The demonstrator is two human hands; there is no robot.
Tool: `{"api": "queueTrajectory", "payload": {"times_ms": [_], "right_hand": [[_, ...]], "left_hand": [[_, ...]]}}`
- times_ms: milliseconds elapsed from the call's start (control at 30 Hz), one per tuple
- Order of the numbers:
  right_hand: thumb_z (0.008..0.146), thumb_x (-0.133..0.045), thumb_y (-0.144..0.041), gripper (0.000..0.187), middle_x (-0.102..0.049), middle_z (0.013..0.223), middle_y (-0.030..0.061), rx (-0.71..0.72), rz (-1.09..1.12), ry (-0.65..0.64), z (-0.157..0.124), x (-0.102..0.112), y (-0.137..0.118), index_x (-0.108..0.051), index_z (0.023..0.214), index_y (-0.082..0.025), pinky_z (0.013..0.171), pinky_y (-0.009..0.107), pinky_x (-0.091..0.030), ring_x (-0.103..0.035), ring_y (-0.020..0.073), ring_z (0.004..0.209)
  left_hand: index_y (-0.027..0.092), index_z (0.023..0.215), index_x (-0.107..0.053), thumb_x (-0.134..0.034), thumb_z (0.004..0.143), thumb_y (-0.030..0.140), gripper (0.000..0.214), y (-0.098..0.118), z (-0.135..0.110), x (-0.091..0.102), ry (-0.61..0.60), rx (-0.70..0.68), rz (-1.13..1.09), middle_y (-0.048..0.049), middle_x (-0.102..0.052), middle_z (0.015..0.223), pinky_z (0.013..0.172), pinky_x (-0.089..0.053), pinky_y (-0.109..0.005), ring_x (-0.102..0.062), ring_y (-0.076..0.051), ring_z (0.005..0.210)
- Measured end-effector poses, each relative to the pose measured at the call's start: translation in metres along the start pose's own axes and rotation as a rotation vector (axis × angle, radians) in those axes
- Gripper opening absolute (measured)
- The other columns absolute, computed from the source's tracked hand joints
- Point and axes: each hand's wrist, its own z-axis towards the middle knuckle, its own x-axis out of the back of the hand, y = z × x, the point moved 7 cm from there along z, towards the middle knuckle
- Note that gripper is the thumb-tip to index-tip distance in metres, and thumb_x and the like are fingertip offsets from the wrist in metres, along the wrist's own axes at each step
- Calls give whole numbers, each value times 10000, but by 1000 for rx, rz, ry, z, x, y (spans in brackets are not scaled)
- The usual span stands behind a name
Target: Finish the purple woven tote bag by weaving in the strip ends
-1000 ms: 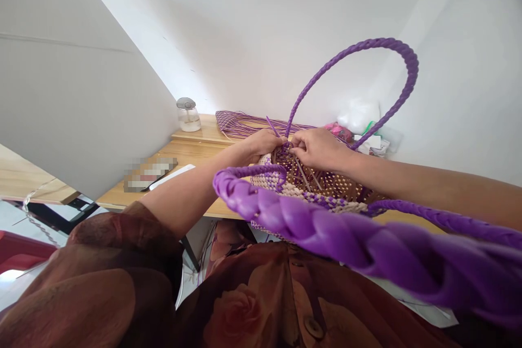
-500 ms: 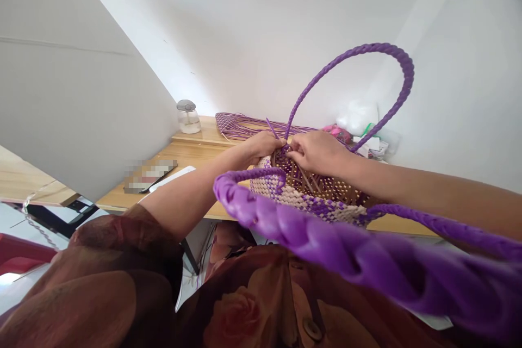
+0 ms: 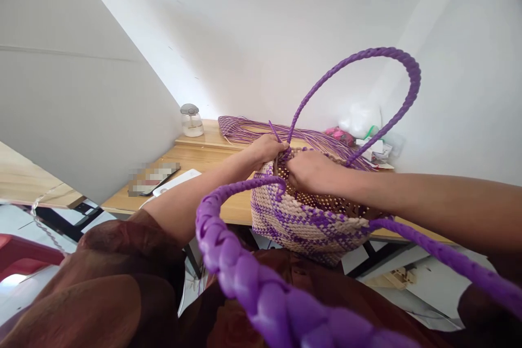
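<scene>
Basket [image 3: 304, 220]: overhanging the table's [image 3: 212, 156] near edge; likely light, springy, best held at the rim [image 3: 351, 224].
Left hand [image 3: 266, 150]: your fingers pinch that rim beside the far handle [image 3: 413, 73].
Right hand [image 3: 313, 171]: inside, your fingertips hidden; grasp cannot be told.

No legible text, labels, brands, numbers or signs, flat item [image 3: 154, 179] on desk [image 3: 199, 154] pixelated over

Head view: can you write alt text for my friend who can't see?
A left hand holds a woven purple-and-beige basket while the right hand reaches inside it. Two braided purple handles arch from it, one close to the camera. Behind, purple strands and a bottle sit on a wooden desk.
</scene>
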Motion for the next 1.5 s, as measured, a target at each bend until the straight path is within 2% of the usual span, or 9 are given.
{"api": "queueTrajectory", "payload": {"times_ms": [300,533,800,967,1067,1133,1267,1400,1500], "right_hand": [[795,-509,-223,234,-725,813,117,71,110,-67,-4,-18,0,-726,812,-138,557,285,-345,-629,201,668],[796,-504,-217,234,-703,774,121,104,127,-67,-4,-16,4,-714,798,-113,544,281,-322,-552,165,586],[792,-542,-241,173,-660,693,53,138,242,-39,2,-29,3,-678,735,-149,528,257,-321,-491,130,552],[850,-548,-310,233,-652,658,25,205,323,-253,-4,-19,13,-634,689,-166,560,250,-384,-536,124,552],[922,-486,-421,362,-664,648,29,150,553,-436,-18,-11,27,-595,691,-165,561,255,-446,-601,128,523],[932,-481,-412,318,-688,695,34,59,710,-332,-20,2,40,-615,781,-166,551,246,-472,-643,134,547],[938,-479,-336,267,-727,845,52,-69,872,153,-19,31,63,-642,1066,-168,559,223,-510,-687,132,640],[955,-470,-274,325,-728,1017,91,7,1008,74,-15,29,48,-602,1230,-161,560,207,-541,-707,133,719],[969,-472,-352,315,-727,1026,121,7,1084,54,-16,28,46,-636,1120,-129,600,228,-565,-713,152,776]], "left_hand": [[138,788,-658,-592,842,265,153,-7,-3,-7,-4,26,-269,-30,-646,725,623,-430,-249,-563,-123,644],[146,838,-693,-749,688,296,220,12,-11,-6,-96,-110,-132,-50,-711,822,729,-481,-286,-625,-154,746],[139,821,-691,-788,605,240,258,12,-7,-3,43,-131,-41,-43,-715,782,740,-491,-311,-644,-178,768],[138,889,-676,-808,591,216,335,10,-5,-1,-30,-113,-106,-42,-706,807,731,-499,-299,-635,-157,761],[150,885,-673,-774,581,138,321,12,-7,1,-82,-110,-32,-34,-700,777,662,-485,-289,-618,-152,708],[146,848,-678,-739,597,117,260,13,-8,3,-85,-107,-28,-37,-697,766,638,-477,-286,-611,-153,691],[141,805,-689,-722,614,122,195,11,-6,4,-98,-108,-105,-38,-694,759,625,-471,-278,-592,-136,658],[144,805,-686,-749,625,165,192,8,-4,0,-149,-108,-145,-33,-686,727,596,-438,-256,-574,-119,626],[148,796,-657,-732,643,147,171,8,-7,-1,-163,-85,-201,-21,-670,702,591,-431,-251,-561,-110,609]]}}
